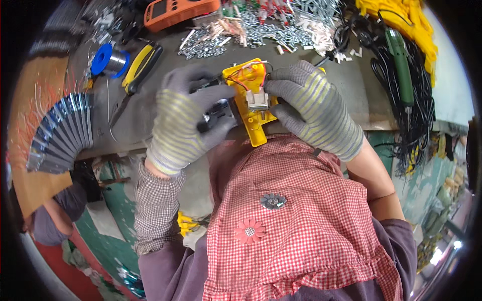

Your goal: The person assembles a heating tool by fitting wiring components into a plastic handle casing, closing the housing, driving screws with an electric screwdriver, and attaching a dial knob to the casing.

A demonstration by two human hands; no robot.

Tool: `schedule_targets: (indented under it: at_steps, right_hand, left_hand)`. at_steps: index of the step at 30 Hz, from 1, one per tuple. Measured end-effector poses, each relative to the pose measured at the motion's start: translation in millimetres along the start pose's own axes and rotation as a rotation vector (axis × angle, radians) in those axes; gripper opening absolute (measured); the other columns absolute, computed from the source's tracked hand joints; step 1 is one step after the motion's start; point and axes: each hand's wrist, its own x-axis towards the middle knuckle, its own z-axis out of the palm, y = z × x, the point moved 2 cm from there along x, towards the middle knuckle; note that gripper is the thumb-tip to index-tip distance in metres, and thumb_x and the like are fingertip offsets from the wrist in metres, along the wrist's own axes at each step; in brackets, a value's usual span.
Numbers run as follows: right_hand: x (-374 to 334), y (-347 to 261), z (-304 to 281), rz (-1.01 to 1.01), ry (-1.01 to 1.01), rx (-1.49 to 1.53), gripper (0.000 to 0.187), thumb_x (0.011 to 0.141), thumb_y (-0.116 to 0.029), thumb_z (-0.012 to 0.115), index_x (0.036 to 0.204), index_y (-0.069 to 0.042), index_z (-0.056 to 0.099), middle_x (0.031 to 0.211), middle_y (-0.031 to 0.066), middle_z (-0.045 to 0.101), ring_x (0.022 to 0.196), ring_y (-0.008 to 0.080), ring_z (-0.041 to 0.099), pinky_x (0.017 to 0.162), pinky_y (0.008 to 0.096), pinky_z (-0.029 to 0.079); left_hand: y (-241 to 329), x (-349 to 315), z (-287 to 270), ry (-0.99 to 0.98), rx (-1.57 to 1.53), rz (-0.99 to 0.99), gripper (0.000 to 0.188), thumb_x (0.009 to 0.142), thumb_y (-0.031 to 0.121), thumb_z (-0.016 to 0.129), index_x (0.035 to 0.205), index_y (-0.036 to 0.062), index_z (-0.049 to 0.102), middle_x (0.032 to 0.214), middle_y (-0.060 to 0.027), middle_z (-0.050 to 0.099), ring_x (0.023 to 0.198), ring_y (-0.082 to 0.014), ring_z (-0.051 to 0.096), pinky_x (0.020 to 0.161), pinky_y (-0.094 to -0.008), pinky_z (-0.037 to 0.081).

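A yellow plastic casing [256, 133] lies at the table's near edge between my gloved hands. Inside it are a silvery metal block [258, 102] and thin red and dark wires [240, 82]. My right hand [314, 103] grips the casing's right side, its fingertips close to the metal block. My left hand [186, 113], blurred by motion, is at the casing's left side. Its index finger reaches the casing edge and its thumb is lower down. A dark shiny part [217, 111] shows between that thumb and finger; whether they grip it is unclear.
Metal links and white sleeves [211, 45] pile up at the back, beside an orange meter [173, 12]. Pliers [140, 67] and a solder spool [109, 61] lie left, near fanned dark strips [63, 133]. On the right are a green screwdriver [400, 65], black cables [419, 110] and yellow casings [409, 25].
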Motion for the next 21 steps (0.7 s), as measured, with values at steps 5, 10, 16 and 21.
schedule_targets:
  at_steps: [5,10,16,21]
  right_hand:
    - [13.2,2.4,6.4,-0.101,-0.147,0.117,0.031,0.08,-0.012,0.08,0.108,-0.006,0.07,0.104,0.0103,0.07,0.096,0.0337,0.066,0.085,0.0444,0.054]
    - [17.1,-3.4,5.2,0.018,-0.194,0.254,0.026,0.083,-0.01,0.082,0.105,-0.006,0.069,0.103,0.01,0.07,0.094,0.0323,0.067,0.084,0.0426,0.054]
    - [22.0,-21.1,4.1,0.129,-0.231,0.095,0.026,0.083,-0.012,0.084,0.103,-0.007,0.068,0.095,0.0098,0.068,0.09,0.032,0.068,0.081,0.043,0.054]
    - [23.2,-20.3,9.5,0.096,-0.227,0.095,0.03,0.082,-0.015,0.087,0.101,-0.006,0.065,0.091,0.0096,0.065,0.085,0.0301,0.067,0.076,0.0403,0.054]
  left_hand:
    - [-3.7,8.1,5.1,-0.123,0.058,0.163,0.049,0.07,0.024,0.074,0.115,0.0062,0.076,0.135,-0.0224,0.06,0.125,-0.0407,0.058,0.106,-0.0505,0.049]
    - [-10.4,7.2,11.9,-0.185,-0.023,0.095,0.051,0.071,0.029,0.076,0.118,0.0103,0.076,0.139,-0.0206,0.058,0.128,-0.0435,0.056,0.105,-0.054,0.048]
    - [-5.6,6.5,9.0,-0.214,0.115,0.08,0.065,0.069,0.033,0.084,0.131,0.0171,0.071,0.146,-0.0185,0.053,0.129,-0.0408,0.056,0.103,-0.0531,0.05]
    - [-8.1,7.2,7.4,-0.268,0.05,0.044,0.068,0.063,0.033,0.086,0.128,0.0167,0.073,0.148,-0.0175,0.052,0.125,-0.0411,0.057,0.103,-0.0527,0.048]
